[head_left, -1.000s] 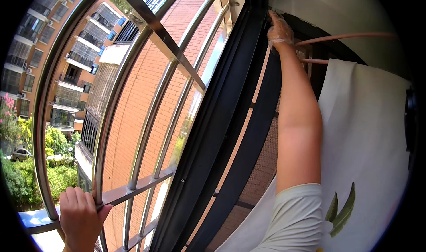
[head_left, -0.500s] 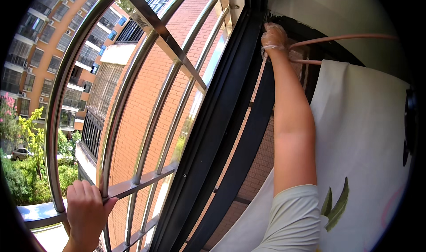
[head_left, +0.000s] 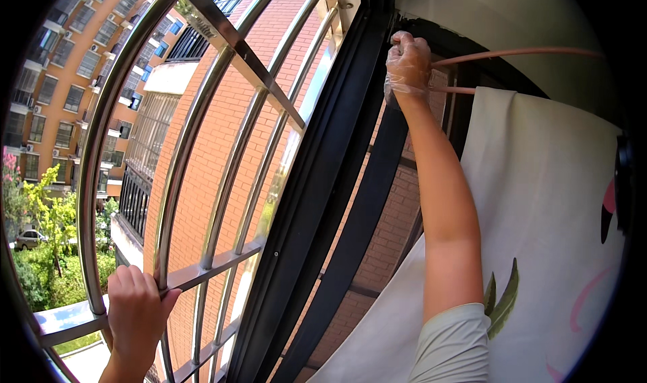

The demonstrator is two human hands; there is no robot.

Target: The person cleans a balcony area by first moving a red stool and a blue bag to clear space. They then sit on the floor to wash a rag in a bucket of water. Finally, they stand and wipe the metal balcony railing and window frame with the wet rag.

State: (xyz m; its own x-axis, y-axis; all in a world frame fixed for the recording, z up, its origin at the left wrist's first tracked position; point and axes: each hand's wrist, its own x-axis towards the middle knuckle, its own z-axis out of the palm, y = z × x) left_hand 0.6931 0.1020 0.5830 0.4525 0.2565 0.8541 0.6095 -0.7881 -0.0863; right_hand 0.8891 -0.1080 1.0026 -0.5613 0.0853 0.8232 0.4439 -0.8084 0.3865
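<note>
My left hand (head_left: 138,315), bare, is closed round the flat crossbar (head_left: 219,267) of a shiny metal window guard, its thumb lying along the bar. Up at the top of the black window frame (head_left: 315,181), my right hand (head_left: 408,61) wears a thin clear plastic glove. Its fingers are curled shut at the upper end of a dark sash frame (head_left: 367,235); what they hold, if anything, is hidden. A light, short sleeve (head_left: 453,346) covers my right upper arm.
A white cloth with a leaf print (head_left: 532,181) hangs at the right, beside my arm. Above it run thin pink rods (head_left: 526,53). Curved metal bars (head_left: 178,167) fill the left, with a brick wall (head_left: 202,130), trees (head_left: 47,262) and an apartment block (head_left: 74,86) beyond.
The view has shifted slightly. My right hand has turned and its fingers are curled more, still near the top of the frame. My left hand keeps its grip on the crossbar.
</note>
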